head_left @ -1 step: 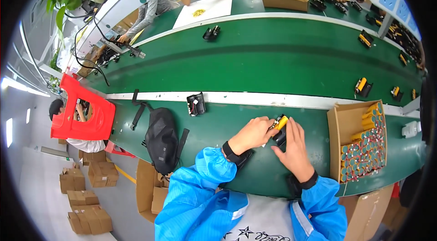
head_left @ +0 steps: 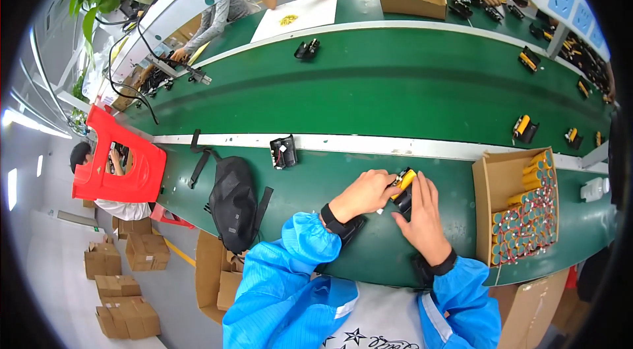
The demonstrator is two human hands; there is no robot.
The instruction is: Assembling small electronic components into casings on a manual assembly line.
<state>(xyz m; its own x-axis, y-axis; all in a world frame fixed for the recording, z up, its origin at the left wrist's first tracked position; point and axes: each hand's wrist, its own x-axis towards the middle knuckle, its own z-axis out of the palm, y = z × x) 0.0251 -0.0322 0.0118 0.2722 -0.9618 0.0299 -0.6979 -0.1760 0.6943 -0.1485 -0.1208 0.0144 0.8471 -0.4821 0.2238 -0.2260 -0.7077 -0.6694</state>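
Between my two hands, above the green bench, is a black plastic housing (head_left: 403, 204) with a yellow cylindrical battery cell (head_left: 405, 179) in it. My left hand (head_left: 364, 194) grips it from the left, fingertips at the small metal-and-white parts beside the cell. From the right, my right hand (head_left: 423, 222) holds the housing between its thumb and long fingers. My fingers cover part of the assembly. Close by my left wrist lies a dark plastic piece (head_left: 353, 230), partly hidden. Another dark piece (head_left: 422, 271) shows beside my right wrist.
To the right stands a cardboard box (head_left: 484, 217) of wired yellow cells. A black bag (head_left: 235, 204) and an open black housing (head_left: 283, 152) lie left. Beyond the white rail (head_left: 369, 144), housings sit on the green belt (head_left: 395, 85). A red stool (head_left: 148, 164) is at far left.
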